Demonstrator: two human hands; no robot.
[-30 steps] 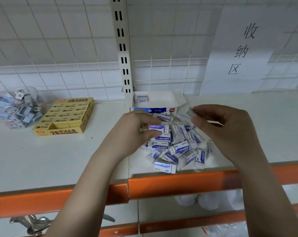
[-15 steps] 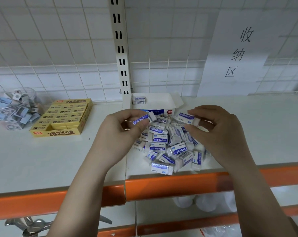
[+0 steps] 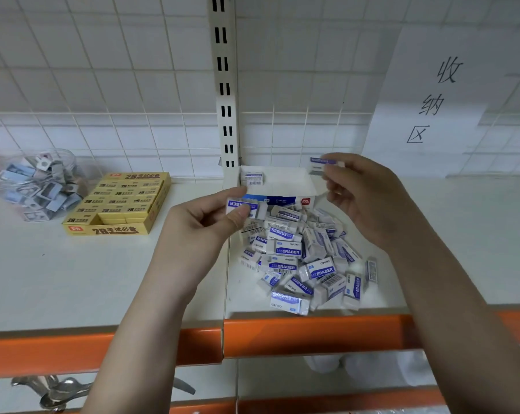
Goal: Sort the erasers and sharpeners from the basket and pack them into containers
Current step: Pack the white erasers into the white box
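Note:
A pile of white erasers with blue sleeves (image 3: 300, 258) lies on the white shelf (image 3: 73, 279). Behind it stands an open white eraser box (image 3: 288, 182) with one eraser (image 3: 252, 178) inside at its left end. My left hand (image 3: 205, 231) pinches one eraser (image 3: 244, 206) between thumb and fingers, just in front of the box's left corner. My right hand (image 3: 369, 201) pinches another eraser (image 3: 323, 162) raised above the box's right end.
A yellow box of 2B erasers (image 3: 121, 204) sits at the left, and a clear container of sharpeners (image 3: 37, 186) beside it. A paper sign (image 3: 432, 100) hangs on the wire grid wall. The shelf's orange front edge (image 3: 312, 333) runs below the pile.
Both hands have lifted from the pile, each with an eraser. The right hand has risen toward the box's right end; the left has moved up toward the box's left corner.

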